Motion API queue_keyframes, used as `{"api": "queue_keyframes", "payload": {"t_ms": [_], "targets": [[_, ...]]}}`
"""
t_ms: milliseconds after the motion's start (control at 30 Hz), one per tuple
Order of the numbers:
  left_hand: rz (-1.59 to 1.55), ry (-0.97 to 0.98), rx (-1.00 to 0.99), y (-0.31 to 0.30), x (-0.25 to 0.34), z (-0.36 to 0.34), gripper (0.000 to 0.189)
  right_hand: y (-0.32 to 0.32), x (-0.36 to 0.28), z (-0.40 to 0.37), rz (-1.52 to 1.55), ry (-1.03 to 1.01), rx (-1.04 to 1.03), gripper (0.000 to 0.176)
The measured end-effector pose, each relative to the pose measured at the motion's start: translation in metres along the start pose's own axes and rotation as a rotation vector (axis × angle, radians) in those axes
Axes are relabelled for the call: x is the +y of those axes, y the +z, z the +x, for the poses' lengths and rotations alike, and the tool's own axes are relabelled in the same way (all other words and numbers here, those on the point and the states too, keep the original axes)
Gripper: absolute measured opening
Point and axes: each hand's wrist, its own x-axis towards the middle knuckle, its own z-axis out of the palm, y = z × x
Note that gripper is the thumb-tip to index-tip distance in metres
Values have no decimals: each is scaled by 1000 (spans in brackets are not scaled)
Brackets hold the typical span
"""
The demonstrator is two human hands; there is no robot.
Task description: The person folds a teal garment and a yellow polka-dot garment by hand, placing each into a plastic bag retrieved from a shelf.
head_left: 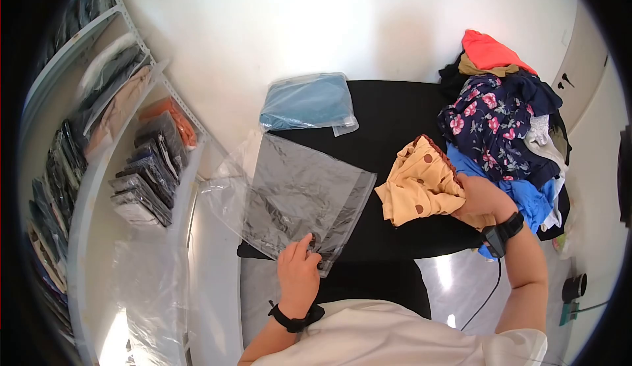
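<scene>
My right hand (pixel 484 197) grips a yellow garment with brown dots (pixel 421 185) by its right side, its fingers partly hidden by the cloth. The garment is bunched, with a dark red gathered edge on top. A clear plastic bag (pixel 296 188) lies flat on the black table (pixel 395 112), overhanging its front left edge. My left hand (pixel 299 274) rests on the bag's near edge, fingers stretched out and slightly apart. Behind the bag sits a blue folded garment in clear plastic (pixel 308 103).
A heap of clothes, with a navy floral garment (pixel 487 126), a blue cloth (pixel 526 201) and a coral one (pixel 494 50), covers the table's right end. Shelves (pixel 99 168) of bagged clothes stand at left. A cable (pixel 490 300) hangs from my right wrist device.
</scene>
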Motion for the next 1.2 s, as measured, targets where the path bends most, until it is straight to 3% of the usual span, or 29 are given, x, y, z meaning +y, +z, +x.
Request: {"api": "queue_keyframes", "payload": {"t_ms": [100, 167, 300, 400, 433, 500, 633, 700, 767, 833, 933, 1067, 1133, 1200], "targets": [[32, -15, -25, -2, 0, -4, 16, 14, 1, 0, 31, 28, 85, 63], [70, -32, 7, -1, -3, -5, 25, 20, 10, 0, 260, 48, 254, 60], [71, -34, 8, -7, -6, -5, 33, 20, 4, -6, 465, -34, 295, 60], [52, -50, 22, -10, -5, -4, 34, 22, -14, -11, 1296, -11, 85, 62], [23, -63, 34, -12, -4, -4, 33, 21, -19, -13, 1291, -15, 84, 62], [-7, -80, 55, -15, -4, -5, 33, 22, -32, -18, 1614, -18, -40, 60], [-14, -59, 92, -20, -11, -8, 34, 33, -47, -18, 1687, -32, -70, 62], [14, -47, 99, -27, -11, -7, 35, 39, -45, -12, 1610, -22, -103, 64], [49, -102, 84, -36, -3, -2, 43, 41, -56, -12, 1207, -49, 42, 65], [44, -125, 76, -39, 0, 0, 50, 44, -73, -19, 1196, -79, 63, 65], [-4, -143, 55, -40, 1, 4, 59, 41, -104, -31, 644, -142, 214, 68], [-112, -168, 41, -43, 4, 16, 64, 40, -128, -42, 307, -313, 257, 73], [-158, -161, 4, -47, 2, 22, 66, 33, -133, -39, 202, -445, 23, 72], [-203, -150, -34, -54, 1, 28, 68, 33, -131, -31, 187, -468, -44, 70]]}}
